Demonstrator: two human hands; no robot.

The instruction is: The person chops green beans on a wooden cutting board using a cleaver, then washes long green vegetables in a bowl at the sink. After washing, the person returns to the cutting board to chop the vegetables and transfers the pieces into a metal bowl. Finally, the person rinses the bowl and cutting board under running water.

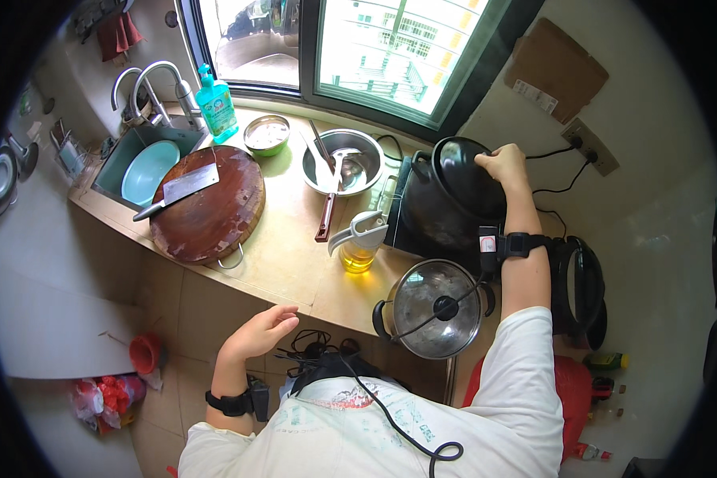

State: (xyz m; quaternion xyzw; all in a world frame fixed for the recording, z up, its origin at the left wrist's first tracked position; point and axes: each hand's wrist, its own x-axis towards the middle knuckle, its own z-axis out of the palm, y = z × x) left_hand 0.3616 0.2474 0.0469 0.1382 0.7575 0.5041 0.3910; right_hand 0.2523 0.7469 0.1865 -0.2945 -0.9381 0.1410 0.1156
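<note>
My right hand (505, 162) grips the knob of a black pot lid (461, 164), which is tilted on or over a large black pot (433, 206) at the right. My left hand (264, 327) is held with nothing in it near the counter's front edge, its fingers loosely bent. Below the black pot stands a steel pot with a glass lid (421, 299). Left of the pots are an oil dispenser (358, 248) with yellow oil and a steel bowl (364, 140) holding utensils, among them one with a dark red handle (327, 218).
A cleaver (191, 182) lies on a round wooden chopping board (215, 230). Behind it are a green bowl (267, 146) and a teal pump bottle (217, 110). The sink (113, 170) holds a light blue basin (149, 170). Cords run from a wall socket (591, 146).
</note>
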